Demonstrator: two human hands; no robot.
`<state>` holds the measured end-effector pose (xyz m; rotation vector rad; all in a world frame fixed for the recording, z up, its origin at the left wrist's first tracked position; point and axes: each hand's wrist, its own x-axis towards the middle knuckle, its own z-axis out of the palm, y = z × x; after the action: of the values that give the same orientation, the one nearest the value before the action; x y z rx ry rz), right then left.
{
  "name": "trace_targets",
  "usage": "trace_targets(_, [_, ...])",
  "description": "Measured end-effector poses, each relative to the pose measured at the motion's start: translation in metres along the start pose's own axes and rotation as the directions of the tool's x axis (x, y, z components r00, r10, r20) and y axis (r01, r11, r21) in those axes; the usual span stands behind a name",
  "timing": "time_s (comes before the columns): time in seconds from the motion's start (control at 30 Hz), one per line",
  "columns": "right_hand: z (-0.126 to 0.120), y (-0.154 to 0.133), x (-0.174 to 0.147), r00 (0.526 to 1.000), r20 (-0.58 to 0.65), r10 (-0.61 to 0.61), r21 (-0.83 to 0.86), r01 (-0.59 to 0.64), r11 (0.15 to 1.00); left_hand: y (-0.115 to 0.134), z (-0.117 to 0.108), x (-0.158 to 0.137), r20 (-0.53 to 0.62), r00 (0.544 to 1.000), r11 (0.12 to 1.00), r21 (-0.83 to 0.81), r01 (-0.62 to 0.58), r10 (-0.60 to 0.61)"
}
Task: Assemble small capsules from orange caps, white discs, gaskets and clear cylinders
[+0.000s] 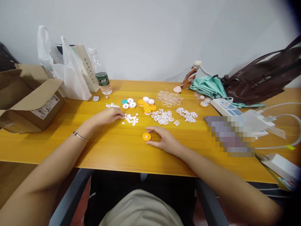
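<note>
Where a pale wall (141, 40) is met by a wooden table (113, 141), one cardboard box (29, 103) and two bottles (102, 79) are seen. Fingers of the right hand (166, 140) are curved apart; those of the left hand (107, 116) are bunched, any hold indiscernible. Four round pieces (132, 105) are clustered. One orange piece (146, 137) is flanked by right finger and thumb, contact unclear; white discs (134, 118) are scattered leftward.

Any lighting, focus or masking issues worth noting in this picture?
Head view: soft, fairly even light on the wall, far-right corners dark; head view: the small white discs look soft, fine detail lost; head view: a blocky pixelated patch covers an area on the table at right.
</note>
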<state>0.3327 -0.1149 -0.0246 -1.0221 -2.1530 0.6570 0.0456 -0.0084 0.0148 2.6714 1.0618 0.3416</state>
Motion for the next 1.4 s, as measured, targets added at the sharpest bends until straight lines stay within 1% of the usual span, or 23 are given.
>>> trace_targets(0.17, [0.001,0.001,0.001,1.000,0.003,-0.010,0.001,0.010,1.000,-0.004,0.001,0.003,0.021,0.996,0.992,-0.085,0.093,-0.092])
trace_targets(0.23, [0.001,0.001,0.001,1.000,0.001,-0.007,0.001,0.007,1.000,-0.005,0.002,0.004,0.021,0.995,0.992,-0.079,0.095,-0.094])
trace_targets(0.4, [0.000,0.001,0.000,1.000,0.001,-0.006,-0.012,0.006,1.000,-0.004,0.003,0.002,-0.003,1.000,0.998,0.058,-0.022,0.022])
trace_targets(0.5, [0.000,0.000,-0.001,1.000,0.006,-0.003,-0.014,0.003,1.000,-0.001,0.004,0.000,-0.074,0.995,0.986,0.156,-0.053,0.066])
trace_targets(0.6, [0.000,-0.001,-0.001,1.000,0.002,-0.004,-0.011,0.004,1.000,0.014,0.007,-0.001,-0.165,0.978,0.977,0.189,-0.098,0.130])
trace_targets(0.67, [-0.001,-0.001,-0.001,1.000,0.008,-0.006,-0.008,0.006,1.000,0.031,0.011,-0.002,-0.194,0.959,0.972,0.154,-0.177,0.206])
trace_targets(0.73, [-0.001,-0.001,-0.001,1.000,0.020,-0.010,-0.004,0.010,1.000,0.052,0.017,-0.004,-0.181,0.935,0.951,0.096,-0.293,0.306])
trace_targets(0.8, [0.000,-0.001,-0.001,1.000,0.024,-0.016,0.000,0.016,1.000,0.071,0.024,-0.004,-0.133,0.899,0.908,0.072,-0.412,0.418])
trace_targets(0.87, [0.000,-0.001,-0.001,0.999,0.026,-0.021,0.004,0.021,1.000,0.084,0.032,-0.004,-0.089,0.867,0.871,0.088,-0.483,0.490])
trace_targets(0.9, [0.000,-0.001,-0.001,0.999,0.028,-0.024,0.006,0.024,1.000,0.088,0.035,-0.004,-0.078,0.857,0.859,0.108,-0.500,0.509])
trace_targets(1.03, [0.000,-0.002,-0.001,0.999,0.038,-0.039,0.009,0.038,0.999,0.092,0.043,-0.002,-0.079,0.841,0.831,0.229,-0.507,0.535])
trace_targets(1.2, [-0.001,-0.003,0.000,0.998,0.046,-0.048,0.014,0.048,0.999,0.091,0.043,-0.005,-0.021,0.825,0.771,0.368,-0.520,0.565])
trace_targets(1.3, [-0.001,-0.004,0.000,0.998,0.045,-0.050,0.013,0.050,0.999,0.091,0.041,-0.007,0.004,0.813,0.749,0.387,-0.538,0.582])
trace_targets(1.4, [-0.001,-0.004,0.000,0.998,0.042,-0.050,0.010,0.049,0.999,0.092,0.041,-0.008,0.008,0.821,0.764,0.360,-0.535,0.571])
